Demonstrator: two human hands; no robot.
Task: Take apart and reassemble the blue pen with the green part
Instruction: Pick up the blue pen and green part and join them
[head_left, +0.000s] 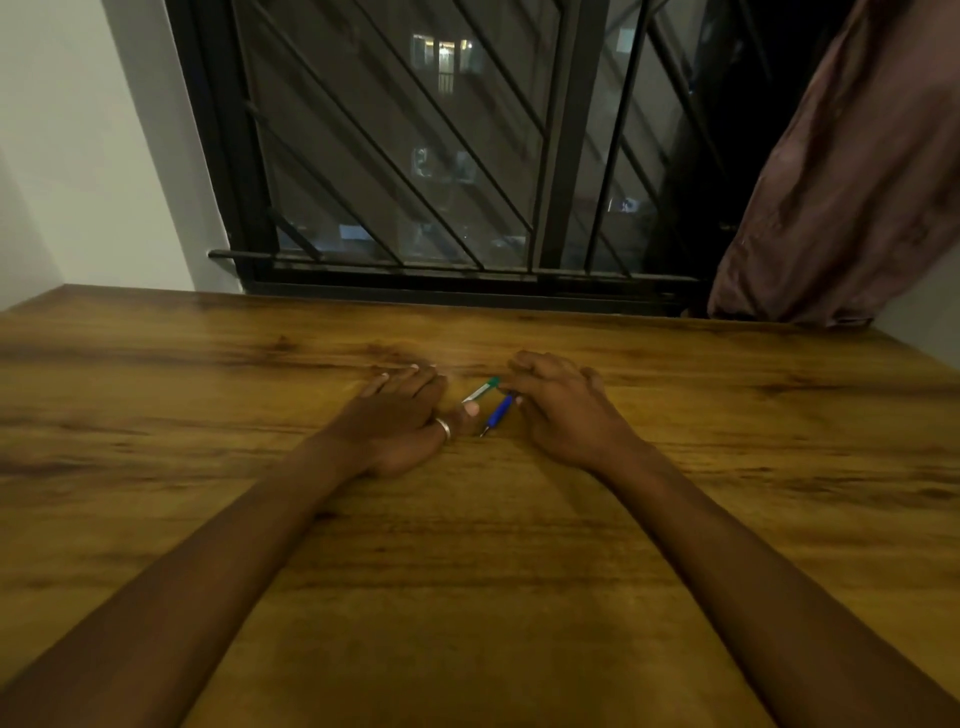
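Two pen pieces lie on the wooden table (467, 545) between my hands. The blue piece (498, 413) points its thin tip toward me, and its far end meets the fingers of my right hand (566, 410). The pale piece with the green end (480, 389) lies slanted just beyond it, green end by my right fingers, near end by my left thumb. My left hand (397, 418) rests flat, palm down, a ring on the thumb. My right hand is curled over the table, and whether its fingers pinch a piece is hidden.
A barred dark window (441, 156) stands right behind the table's far edge. A brown curtain (841, 171) hangs at the back right, reaching the tabletop. A white wall (78, 156) is at the left.
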